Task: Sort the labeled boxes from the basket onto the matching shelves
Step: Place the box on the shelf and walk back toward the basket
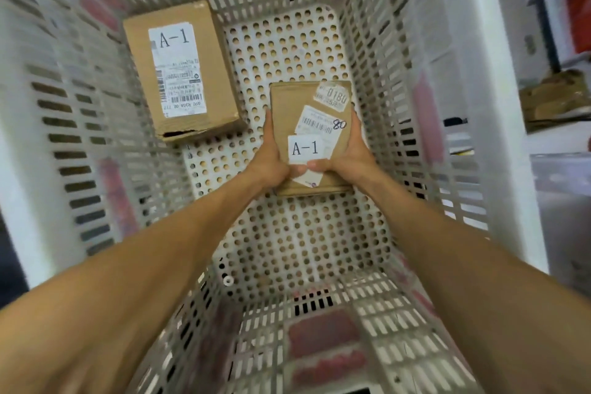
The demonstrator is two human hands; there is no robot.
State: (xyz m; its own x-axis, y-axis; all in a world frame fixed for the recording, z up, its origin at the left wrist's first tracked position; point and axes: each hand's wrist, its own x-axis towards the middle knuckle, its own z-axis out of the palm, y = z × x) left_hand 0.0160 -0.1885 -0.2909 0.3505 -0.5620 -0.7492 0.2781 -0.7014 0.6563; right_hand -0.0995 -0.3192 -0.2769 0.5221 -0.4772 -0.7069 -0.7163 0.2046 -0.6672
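Note:
I look down into a deep white perforated basket (287, 253). A small brown cardboard box (287, 109) with a white A-1 label and barcode stickers is held between both hands near the basket floor. My left hand (270, 160) grips its left edge, thumb on the top face. My right hand (350, 158) grips its right edge, thumb by the label. A larger brown box (182, 70), also labelled A-1, lies at the basket's back left, apart from my hands.
The slotted basket walls (393, 99) rise steeply on all sides around my forearms. Outside to the right, a shelf (556, 115) carries a brown parcel (553, 96). Red shapes show through the wall slots.

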